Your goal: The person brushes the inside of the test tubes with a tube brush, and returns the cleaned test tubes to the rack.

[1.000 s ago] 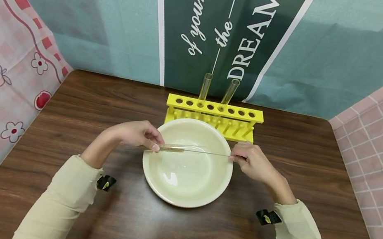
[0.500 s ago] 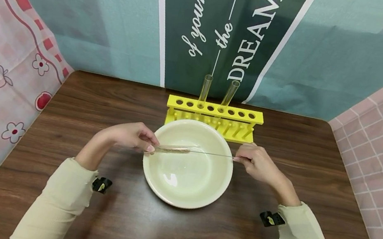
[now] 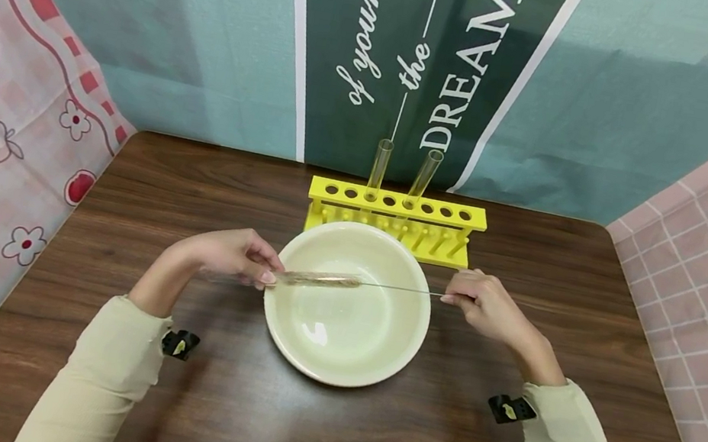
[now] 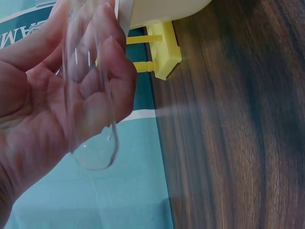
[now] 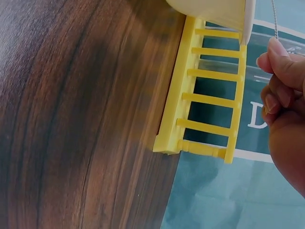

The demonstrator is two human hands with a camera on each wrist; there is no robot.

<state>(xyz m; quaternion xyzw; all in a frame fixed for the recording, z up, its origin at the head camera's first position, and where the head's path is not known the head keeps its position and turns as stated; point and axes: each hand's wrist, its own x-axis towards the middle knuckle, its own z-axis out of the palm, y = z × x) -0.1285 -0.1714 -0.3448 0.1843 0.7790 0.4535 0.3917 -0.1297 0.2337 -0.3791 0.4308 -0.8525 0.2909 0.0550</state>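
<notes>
Over the cream bowl [image 3: 339, 361], my left hand [image 3: 227, 251] grips a clear glass test tube [image 4: 95, 152], its rounded end trailing past the palm in the left wrist view. Bristles of a test tube brush [image 3: 331, 280] lie inside the tube, their near end about at its mouth. From there the thin twisted wire handle [image 3: 402, 289] runs straight to my right hand [image 3: 487, 304], which pinches it between thumb and finger. The right wrist view also has the wire [image 5: 275, 21] rising from those fingertips. Tube and brush lie almost level, above the bowl.
Behind the bowl stands a yellow test tube rack [image 3: 319, 191] with two glass tubes upright in it, one left [image 3: 379, 167] and one right [image 3: 426, 177]. A dark wooden table [image 3: 320, 432] is bounded by cloth backdrops at the back and sides.
My left hand has moved left with the test tube, and my right hand right with the wire. The brush's bristles have slid toward the tube's mouth.
</notes>
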